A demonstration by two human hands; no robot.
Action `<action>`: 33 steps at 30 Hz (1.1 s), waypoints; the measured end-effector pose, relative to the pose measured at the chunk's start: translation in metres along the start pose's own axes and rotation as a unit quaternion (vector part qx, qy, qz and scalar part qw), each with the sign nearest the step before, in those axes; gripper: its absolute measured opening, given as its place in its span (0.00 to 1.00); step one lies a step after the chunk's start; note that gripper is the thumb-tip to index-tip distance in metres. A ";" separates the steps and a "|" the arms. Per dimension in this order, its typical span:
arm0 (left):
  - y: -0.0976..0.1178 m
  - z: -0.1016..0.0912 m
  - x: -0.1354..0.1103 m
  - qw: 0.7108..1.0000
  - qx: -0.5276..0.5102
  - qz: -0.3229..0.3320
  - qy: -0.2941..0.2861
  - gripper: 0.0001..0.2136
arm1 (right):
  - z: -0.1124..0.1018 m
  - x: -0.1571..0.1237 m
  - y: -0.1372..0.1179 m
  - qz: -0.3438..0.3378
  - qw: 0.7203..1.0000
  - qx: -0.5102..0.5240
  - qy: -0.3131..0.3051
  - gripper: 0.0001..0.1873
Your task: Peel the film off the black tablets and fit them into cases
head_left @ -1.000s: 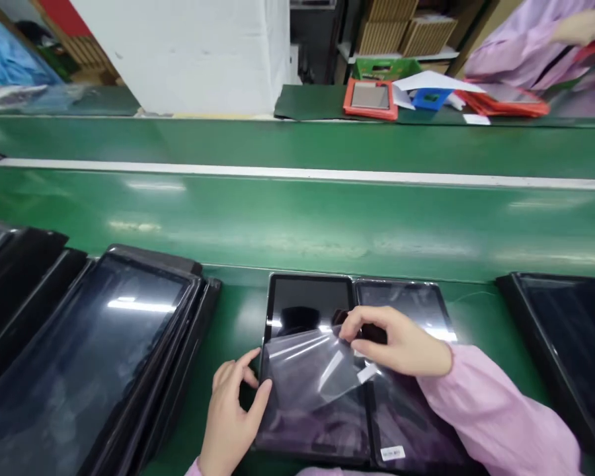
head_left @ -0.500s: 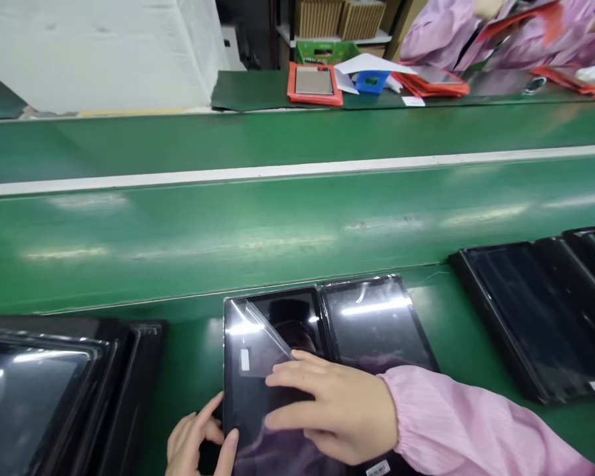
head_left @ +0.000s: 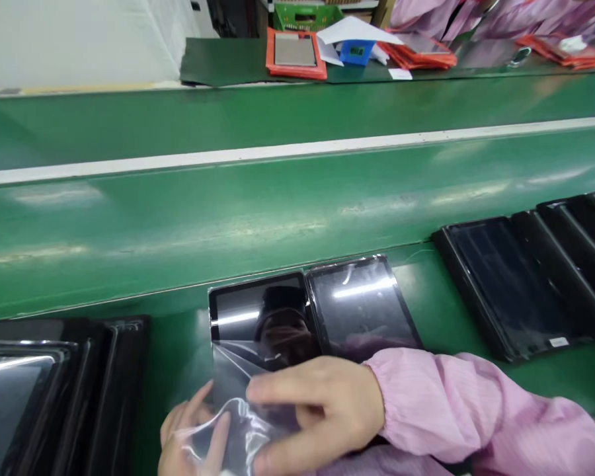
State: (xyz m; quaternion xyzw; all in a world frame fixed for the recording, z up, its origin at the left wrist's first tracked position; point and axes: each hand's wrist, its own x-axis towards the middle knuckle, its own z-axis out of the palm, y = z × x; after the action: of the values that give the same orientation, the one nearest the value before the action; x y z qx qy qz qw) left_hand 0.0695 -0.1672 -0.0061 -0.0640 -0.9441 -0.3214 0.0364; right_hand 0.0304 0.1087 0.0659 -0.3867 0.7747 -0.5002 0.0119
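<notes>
Two black tablets lie side by side at the near edge of the green bench: the left tablet [head_left: 258,314] and the right tablet [head_left: 361,304]. A clear plastic film [head_left: 233,396] is peeled off most of the left tablet's screen and bunched at its near end. My right hand [head_left: 322,410], in a pink sleeve, reaches across with fingers and thumb closed on the film. My left hand [head_left: 188,436] sits at the tablet's near left corner, partly behind the crumpled film, its fingers extended.
Stacks of black tablets lie at the left [head_left: 54,390] and at the right [head_left: 525,277]. A green conveyor belt [head_left: 277,198] runs across beyond them. On the far side are orange cases [head_left: 295,53], papers, and people in pink sleeves [head_left: 476,16].
The film has been pulled from the tablet's far left corner down toward me and now bunches under my right hand. The view has shifted right and down.
</notes>
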 end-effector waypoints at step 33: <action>0.120 0.023 0.001 0.926 0.202 0.296 -0.118 0.21 | -0.134 -0.085 0.079 0.275 0.895 -0.277 0.216 0.08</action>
State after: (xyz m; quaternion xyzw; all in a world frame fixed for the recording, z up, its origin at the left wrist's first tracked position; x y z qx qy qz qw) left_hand 0.0855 -0.0583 0.0480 -0.3698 -0.9244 -0.0886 0.0303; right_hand -0.0105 0.2791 0.0393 -0.0285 0.9408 -0.3132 -0.1267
